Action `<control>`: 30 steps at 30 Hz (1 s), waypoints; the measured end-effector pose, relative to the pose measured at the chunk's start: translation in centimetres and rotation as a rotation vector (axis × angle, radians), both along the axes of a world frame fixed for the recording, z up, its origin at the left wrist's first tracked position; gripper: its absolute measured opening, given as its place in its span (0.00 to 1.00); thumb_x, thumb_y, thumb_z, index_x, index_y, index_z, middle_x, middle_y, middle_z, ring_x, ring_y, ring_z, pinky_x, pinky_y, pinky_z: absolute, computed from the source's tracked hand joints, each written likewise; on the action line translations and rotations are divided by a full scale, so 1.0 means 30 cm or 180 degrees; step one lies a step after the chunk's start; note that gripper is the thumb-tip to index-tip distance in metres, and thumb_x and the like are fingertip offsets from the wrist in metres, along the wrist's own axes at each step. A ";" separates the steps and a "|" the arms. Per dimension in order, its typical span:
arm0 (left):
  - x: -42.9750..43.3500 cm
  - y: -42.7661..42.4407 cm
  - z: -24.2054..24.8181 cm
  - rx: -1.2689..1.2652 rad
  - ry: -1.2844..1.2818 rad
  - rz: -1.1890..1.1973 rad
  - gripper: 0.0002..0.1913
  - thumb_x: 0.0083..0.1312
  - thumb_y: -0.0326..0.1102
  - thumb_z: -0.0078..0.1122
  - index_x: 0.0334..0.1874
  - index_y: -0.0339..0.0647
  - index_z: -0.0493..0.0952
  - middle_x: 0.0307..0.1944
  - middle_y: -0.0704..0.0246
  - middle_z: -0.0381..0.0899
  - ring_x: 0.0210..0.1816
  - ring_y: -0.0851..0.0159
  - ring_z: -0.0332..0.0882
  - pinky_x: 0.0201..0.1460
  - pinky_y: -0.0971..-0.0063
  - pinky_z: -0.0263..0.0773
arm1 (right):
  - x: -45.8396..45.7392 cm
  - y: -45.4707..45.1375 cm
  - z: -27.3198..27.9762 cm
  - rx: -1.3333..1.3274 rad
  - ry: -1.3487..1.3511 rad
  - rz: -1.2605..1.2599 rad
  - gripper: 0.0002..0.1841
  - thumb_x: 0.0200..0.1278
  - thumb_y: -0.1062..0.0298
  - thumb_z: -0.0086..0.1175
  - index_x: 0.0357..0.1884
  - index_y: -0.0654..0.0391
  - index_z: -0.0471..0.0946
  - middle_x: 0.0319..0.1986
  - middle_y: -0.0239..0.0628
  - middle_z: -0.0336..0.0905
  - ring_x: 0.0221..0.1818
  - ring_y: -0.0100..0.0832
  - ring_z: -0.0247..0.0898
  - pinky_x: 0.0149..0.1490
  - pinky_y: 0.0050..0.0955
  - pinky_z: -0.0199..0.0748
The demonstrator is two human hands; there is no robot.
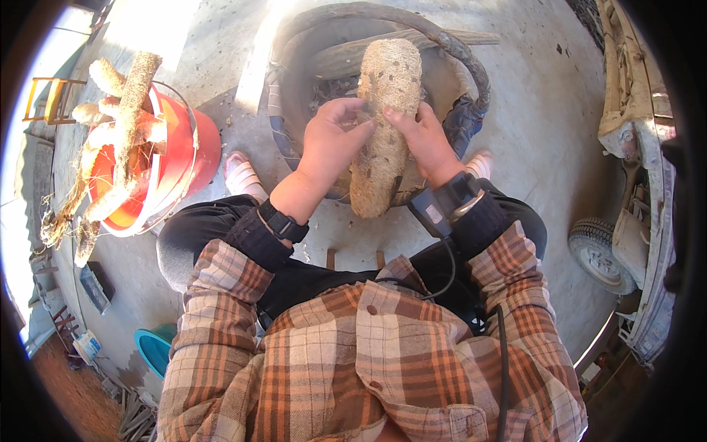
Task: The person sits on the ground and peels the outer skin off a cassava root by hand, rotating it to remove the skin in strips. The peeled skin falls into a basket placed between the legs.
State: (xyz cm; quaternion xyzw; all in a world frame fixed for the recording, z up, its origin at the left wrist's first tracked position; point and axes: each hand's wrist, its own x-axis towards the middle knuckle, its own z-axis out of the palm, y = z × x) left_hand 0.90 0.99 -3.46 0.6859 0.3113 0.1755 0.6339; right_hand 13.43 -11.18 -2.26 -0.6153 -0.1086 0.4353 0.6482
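Observation:
A large dried loofah sponge [389,83] with dark spots lies lengthwise across the near rim of a round basket [284,141] with a bent wooden handle. My left hand [338,135] is at the loofah's left side, thumb and forefinger close together at its fibres; whether something is pinched between them is too small to tell. My right hand [428,141] grips the loofah's right side, with the thumb on top. Behind the loofah, a piece of wood [464,37] lies across the basket, and dark debris shows inside.
A red bucket [207,146] at the left holds several dried loofahs [132,99]. My feet flank the basket. A teal basin [156,348] and a dark tray [97,287] stand at lower left. A wheeled vehicle [602,254] is at the right.

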 end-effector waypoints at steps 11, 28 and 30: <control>0.002 -0.014 0.034 0.0354 0.0059 -0.0084 0.21 0.57 0.31 0.73 0.53 0.34 0.78 0.47 0.68 0.80 0.48 0.71 0.78 0.52 0.76 0.77 | 0.000 -0.008 -0.013 0.0159 -0.0537 -0.0056 0.29 0.58 0.60 0.66 0.55 0.69 0.71 0.48 0.43 0.80 0.48 0.29 0.77 0.53 0.31 0.75; 0.005 -0.047 0.037 0.0925 0.0197 0.0035 0.15 0.66 0.40 0.65 0.41 0.32 0.78 0.38 0.55 0.80 0.39 0.54 0.81 0.44 0.64 0.76 | -0.033 -0.017 -0.030 -0.1061 -0.1829 -0.0081 0.39 0.49 0.46 0.69 0.49 0.74 0.71 0.44 0.58 0.81 0.48 0.48 0.80 0.54 0.38 0.76; 0.007 -0.057 0.036 0.1324 0.0231 0.0016 0.12 0.67 0.38 0.62 0.41 0.33 0.77 0.38 0.52 0.79 0.40 0.49 0.80 0.45 0.61 0.76 | -0.038 -0.022 -0.039 -0.1320 -0.1839 -0.0065 0.40 0.49 0.45 0.69 0.49 0.74 0.70 0.44 0.59 0.81 0.48 0.50 0.80 0.54 0.39 0.76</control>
